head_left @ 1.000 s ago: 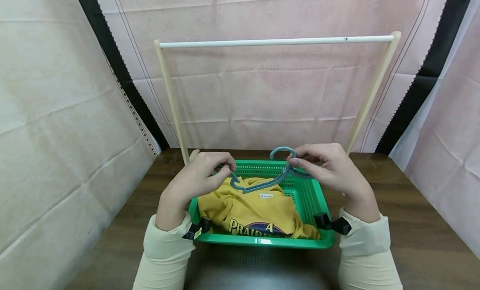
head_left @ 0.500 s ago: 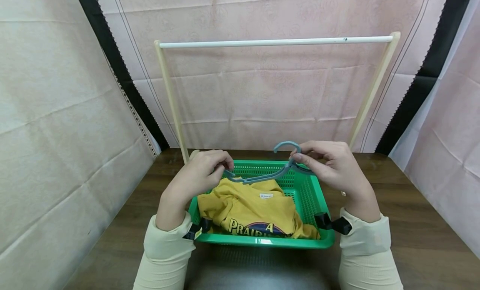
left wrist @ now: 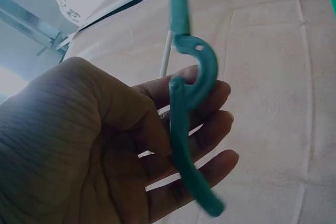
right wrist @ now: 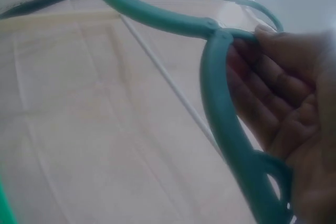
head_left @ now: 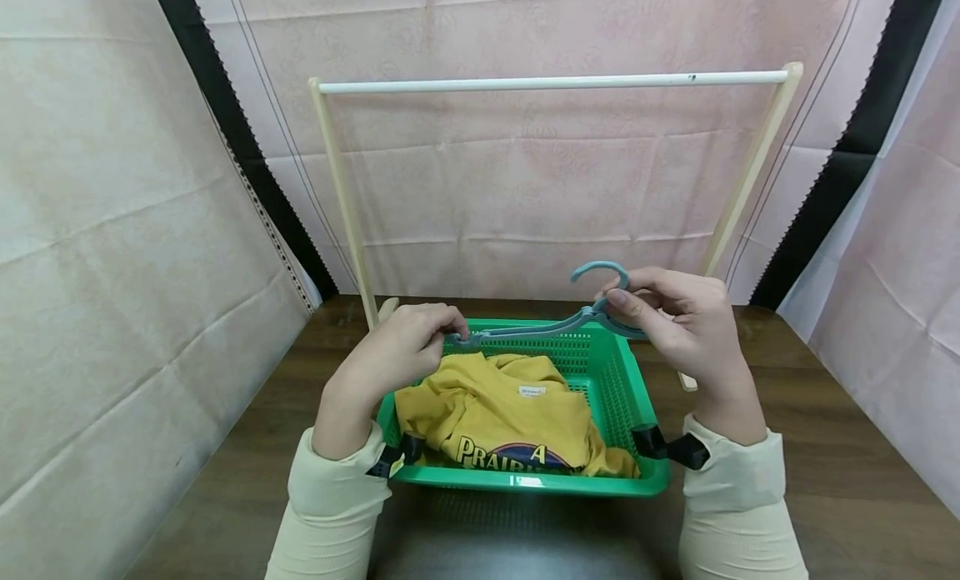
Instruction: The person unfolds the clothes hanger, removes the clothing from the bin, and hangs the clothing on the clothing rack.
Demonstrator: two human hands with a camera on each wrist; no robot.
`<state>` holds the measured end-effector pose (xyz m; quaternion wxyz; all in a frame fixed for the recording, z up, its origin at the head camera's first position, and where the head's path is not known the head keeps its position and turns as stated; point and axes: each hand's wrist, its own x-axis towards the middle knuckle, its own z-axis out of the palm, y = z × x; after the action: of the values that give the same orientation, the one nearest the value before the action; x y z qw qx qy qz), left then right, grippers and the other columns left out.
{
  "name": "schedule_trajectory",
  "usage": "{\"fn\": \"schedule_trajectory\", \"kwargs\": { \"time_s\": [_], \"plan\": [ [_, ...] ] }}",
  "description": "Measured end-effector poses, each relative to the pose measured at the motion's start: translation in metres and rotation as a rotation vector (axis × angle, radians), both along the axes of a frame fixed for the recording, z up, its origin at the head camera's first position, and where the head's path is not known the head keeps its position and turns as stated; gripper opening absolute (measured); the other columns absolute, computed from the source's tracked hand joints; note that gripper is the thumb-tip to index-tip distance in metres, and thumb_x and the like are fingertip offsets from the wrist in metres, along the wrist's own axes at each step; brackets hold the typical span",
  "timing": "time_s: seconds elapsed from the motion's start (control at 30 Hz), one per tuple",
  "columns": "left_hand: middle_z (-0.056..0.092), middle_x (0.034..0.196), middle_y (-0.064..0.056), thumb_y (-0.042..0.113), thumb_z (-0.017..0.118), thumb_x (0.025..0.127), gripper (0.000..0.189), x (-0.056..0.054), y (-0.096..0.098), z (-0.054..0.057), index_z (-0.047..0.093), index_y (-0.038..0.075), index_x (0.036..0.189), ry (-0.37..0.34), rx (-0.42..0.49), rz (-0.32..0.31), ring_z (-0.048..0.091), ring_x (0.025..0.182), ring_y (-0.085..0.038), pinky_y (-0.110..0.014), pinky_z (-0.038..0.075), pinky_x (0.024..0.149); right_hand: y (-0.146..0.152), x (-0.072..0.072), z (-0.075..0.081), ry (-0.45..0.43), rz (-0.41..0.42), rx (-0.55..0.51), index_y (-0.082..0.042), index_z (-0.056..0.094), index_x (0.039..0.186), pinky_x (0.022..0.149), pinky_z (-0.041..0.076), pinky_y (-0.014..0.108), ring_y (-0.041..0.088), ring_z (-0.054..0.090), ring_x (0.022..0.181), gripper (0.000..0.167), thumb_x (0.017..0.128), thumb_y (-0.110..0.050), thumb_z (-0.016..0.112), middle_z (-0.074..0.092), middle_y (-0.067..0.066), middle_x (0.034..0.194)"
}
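A blue-green plastic clothes hanger is held up over the far side of a green basket. My right hand pinches it between thumb and fingers at the base of its hook, which curves upward. With thumb and fingers, my left hand grips the end of the hanger's left arm; in the left wrist view a curved notch shows there beside the fingers. A crumpled yellow printed shirt lies in the basket below. In the right wrist view the other hanger arm slopes down past my palm.
Behind the basket stands a rack with a white crossbar and two cream posts, the right one partly behind my hand. Pale cloth hangs around a brown wood-patterned table.
My right hand has moved right and up with the hook end. The hanger's left arm has risen from sloping low over the shirt to nearly level. My left hand has stayed almost in place.
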<state>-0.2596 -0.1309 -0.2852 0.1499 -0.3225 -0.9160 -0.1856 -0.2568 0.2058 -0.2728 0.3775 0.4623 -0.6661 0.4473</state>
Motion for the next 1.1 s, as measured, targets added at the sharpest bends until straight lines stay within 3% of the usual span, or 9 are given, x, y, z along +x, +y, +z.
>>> {"fn": "schedule_trajectory", "kwargs": {
  "time_s": [0.07,0.33,0.4,0.53,0.7,0.77,0.9,1.0,1.1],
  "plan": [
    [0.069,0.094,0.011,-0.006,0.047,0.094,0.037,0.0,0.0,0.0,0.072,0.02,0.102,-0.006,-0.009,0.008,0.054,0.071,-0.011,-0.042,0.03,0.087,-0.001,0.0,0.001,0.011,0.023,-0.03,0.009,0.074,0.094,0.054,0.047,0.014,0.009,0.061,0.056,0.011,0.089,-0.001,0.075,0.073,0.015,0.081],
    [0.069,0.096,0.008,-0.006,0.05,0.095,0.032,0.001,-0.001,-0.001,0.071,0.017,0.101,-0.033,0.021,-0.026,0.057,0.076,-0.01,-0.037,0.042,0.085,-0.004,-0.001,-0.001,-0.052,0.022,0.01,0.007,0.073,0.095,0.055,0.049,0.015,0.009,0.06,0.055,0.009,0.085,0.009,0.075,0.072,0.013,0.079],
    [0.068,0.095,0.008,-0.003,0.052,0.096,0.027,0.001,0.0,-0.001,0.071,0.016,0.102,-0.027,0.047,-0.065,0.058,0.078,-0.009,-0.035,0.045,0.087,-0.008,-0.001,-0.002,-0.062,0.014,0.039,0.004,0.074,0.096,0.056,0.05,0.015,0.009,0.062,0.057,0.016,0.083,0.013,0.074,0.072,0.012,0.08],
    [0.067,0.097,0.006,0.011,0.058,0.102,0.014,0.001,0.006,-0.003,0.07,0.013,0.107,-0.038,0.105,-0.211,0.06,0.082,-0.007,-0.032,0.055,0.076,-0.021,-0.002,-0.002,-0.042,0.043,0.081,0.0,0.074,0.099,0.063,0.055,0.018,0.011,0.068,0.066,0.026,0.079,0.017,0.075,0.074,0.01,0.086],
    [0.068,0.097,0.01,0.031,0.059,0.104,0.02,0.002,0.014,-0.004,0.07,0.015,0.11,-0.069,0.119,-0.317,0.06,0.082,-0.003,-0.026,0.053,0.075,-0.036,-0.001,-0.004,-0.018,0.093,0.101,0.0,0.074,0.102,0.071,0.058,0.024,0.012,0.073,0.079,0.017,0.085,0.005,0.076,0.075,0.011,0.091],
    [0.068,0.096,0.012,0.032,0.059,0.103,0.021,0.002,0.016,-0.004,0.07,0.016,0.111,-0.085,0.116,-0.329,0.059,0.079,-0.003,-0.024,0.053,0.073,-0.039,-0.001,-0.004,-0.011,0.101,0.1,0.0,0.074,0.102,0.072,0.058,0.024,0.012,0.073,0.081,0.013,0.09,-0.005,0.074,0.075,0.01,0.091],
    [0.066,0.087,0.012,0.026,0.059,0.104,0.017,0.002,0.018,-0.004,0.07,0.015,0.111,-0.11,0.101,-0.339,0.056,0.07,-0.003,-0.024,0.051,0.065,-0.04,-0.003,-0.005,-0.002,0.111,0.103,0.0,0.074,0.102,0.073,0.058,0.025,0.016,0.074,0.08,0.023,0.095,-0.021,0.07,0.075,0.011,0.091],
    [0.065,0.086,0.01,0.022,0.058,0.104,0.016,0.002,0.018,-0.003,0.07,0.013,0.11,-0.11,0.092,-0.339,0.054,0.067,-0.004,-0.024,0.05,0.063,-0.04,-0.003,-0.004,-0.013,0.111,0.116,0.0,0.074,0.103,0.074,0.058,0.025,0.014,0.074,0.082,0.023,0.096,-0.022,0.069,0.075,0.01,0.093],
    [0.065,0.087,0.008,0.02,0.058,0.104,0.015,0.001,0.017,-0.003,0.07,0.011,0.109,-0.096,0.089,-0.33,0.053,0.067,-0.005,-0.024,0.05,0.064,-0.038,-0.002,-0.004,-0.047,0.128,0.134,0.0,0.073,0.106,0.076,0.058,0.027,0.013,0.073,0.085,0.017,0.093,-0.011,0.072,0.074,0.011,0.096]
  ]
}}
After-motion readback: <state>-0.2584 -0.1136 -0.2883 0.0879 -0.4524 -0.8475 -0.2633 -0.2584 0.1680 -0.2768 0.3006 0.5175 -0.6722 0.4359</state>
